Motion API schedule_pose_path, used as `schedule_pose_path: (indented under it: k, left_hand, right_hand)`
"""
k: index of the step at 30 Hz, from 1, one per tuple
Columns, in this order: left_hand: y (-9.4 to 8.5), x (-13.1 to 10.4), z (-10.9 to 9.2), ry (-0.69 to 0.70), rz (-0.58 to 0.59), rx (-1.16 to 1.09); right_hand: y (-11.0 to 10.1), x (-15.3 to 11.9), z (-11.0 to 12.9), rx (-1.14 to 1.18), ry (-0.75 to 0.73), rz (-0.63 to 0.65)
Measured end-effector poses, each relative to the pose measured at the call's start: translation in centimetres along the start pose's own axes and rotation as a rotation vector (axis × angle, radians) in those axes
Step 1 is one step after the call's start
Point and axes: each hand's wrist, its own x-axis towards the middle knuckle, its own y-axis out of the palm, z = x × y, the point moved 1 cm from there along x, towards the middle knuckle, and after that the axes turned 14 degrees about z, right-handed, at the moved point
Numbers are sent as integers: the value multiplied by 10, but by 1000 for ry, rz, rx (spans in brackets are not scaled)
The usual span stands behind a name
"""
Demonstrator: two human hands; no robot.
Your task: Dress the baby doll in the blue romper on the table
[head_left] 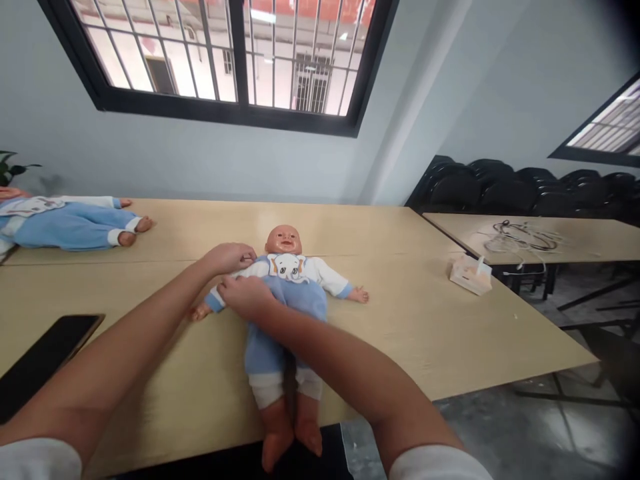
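Observation:
A baby doll (290, 280) in a blue and white suit lies on its back on the wooden table (425, 327), head away from me, feet over the near edge. My left hand (231, 257) rests on the doll's shoulder with its fingers curled on the white sleeve. Just below it, my right hand (245, 297) pinches the suit's fabric near the same arm and chest. Both forearms reach in from the bottom of the view.
A second doll (70, 223) in a similar blue suit lies at the far left of the table. A dark phone (43, 360) lies at the near left. A small tissue box (470, 275) stands at the right. Another table with cables (525, 237) and black chairs (500, 187) lie beyond.

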Motion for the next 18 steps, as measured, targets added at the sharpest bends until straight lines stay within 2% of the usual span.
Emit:
schedule_pose_path:
  k: [1,3,5,6,7,9,12,15,18]
  left_hand:
    - [-4,-9,1,-32,-52,-55]
    - [-7,-35,-3,-109,-282,-223]
    - [-2,-71,-17,-153,-512,-338]
    - [5,-92,-29,-161,-567,-366]
    - [14,-113,-42,-166,-569,-395]
    - [36,-154,-74,-151,-477,-435]
    - [73,-201,-121,-121,-268,-419]
    - [101,-219,-153,-116,-177,-394]
    - [112,-214,-168,-137,-214,-352]
  right_hand:
    - [-4,3,-6,17,7,15]
    - [-16,4,-20,74,3,48]
    - [-29,-7,-32,166,-15,12]
    - [-36,-18,-35,218,-15,-41]
    - [-42,-33,-37,269,-15,-102]
    - [-50,-75,-30,369,-9,-195]
    - [-48,-148,6,452,-35,-147]
    - [-32,-204,59,444,-139,-28]
    - [-11,-226,101,304,-83,-10]
